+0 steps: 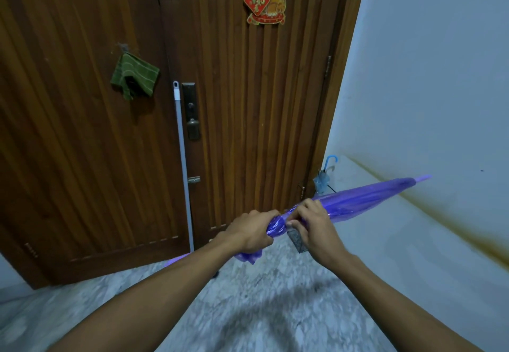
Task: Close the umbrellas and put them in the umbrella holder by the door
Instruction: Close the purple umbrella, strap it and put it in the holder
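A folded purple umbrella lies nearly level in front of me, its tip pointing right toward the wall. My left hand is wrapped around the gathered canopy near its lower end. My right hand grips the canopy just to the right, fingers pinching the fabric. The handle end is hidden under my left forearm. Partly hidden behind my right hand stands a dark mesh umbrella holder on the floor by the door. A light-blue closed umbrella with a hooked handle stands in the corner.
A brown wooden door fills the view ahead, with a grey pole leaning on it and a green cloth hanging at the left. A white wall runs along the right. The floor is grey marble.
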